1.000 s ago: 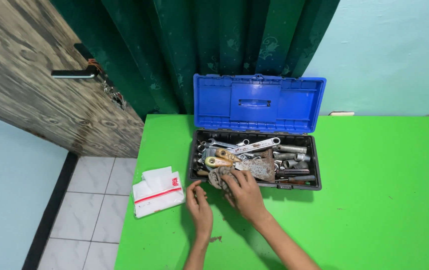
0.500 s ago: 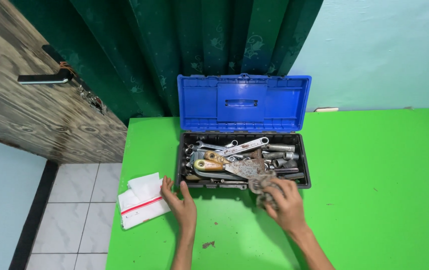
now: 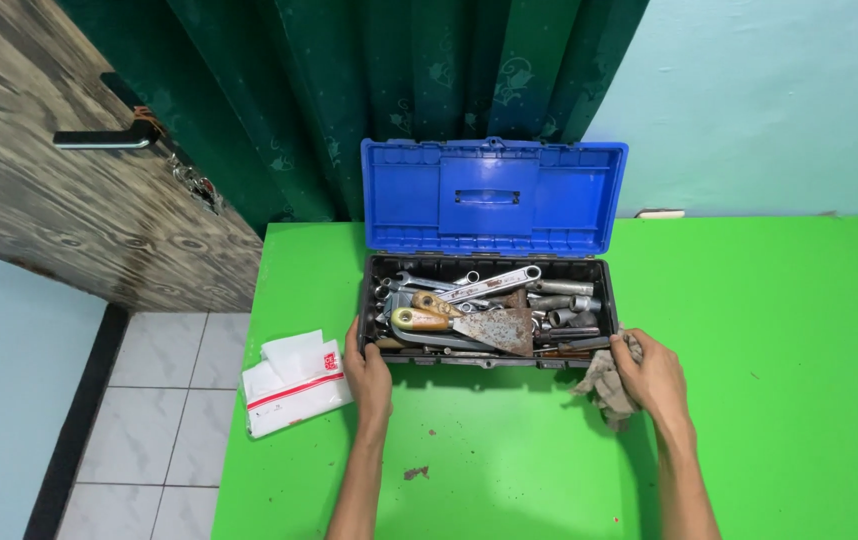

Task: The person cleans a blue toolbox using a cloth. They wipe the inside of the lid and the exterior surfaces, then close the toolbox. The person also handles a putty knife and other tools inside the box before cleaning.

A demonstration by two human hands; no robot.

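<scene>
The right hand (image 3: pixel 655 378) is closed on a grey rag (image 3: pixel 604 385), held just outside the right front corner of the toolbox (image 3: pixel 489 355), above the green table (image 3: pixel 769 330). The rag appears soft, light and limp; it bunches in the grip and hangs loose below the fingers, so it likely needs a full-hand gather rather than a pinch at one edge. The left hand (image 3: pixel 369 372) rests against the left front corner of the toolbox, fingers curled on the rim, steadying it; nothing is enclosed in that hand. The toolbox looks rigid and, loaded with metal, probably heavy; the front corners or rim are the sound holding points. Between the two hands, inside the box, lies a rusty scraper (image 3: pixel 469 327) with a wooden handle, and beyond it wrenches (image 3: pixel 489 285) and sockets (image 3: pixel 569 305). The blue lid (image 3: pixel 494 195) stands open on the far side from both hands. Left of the left hand, at the table edge, lies a white packet (image 3: pixel 294 382) with a red stripe. Compared with the frame half a second earlier, the right hand has moved outward to the right, clear of the box, while the left hand has shifted from the table onto the box corner.
</scene>
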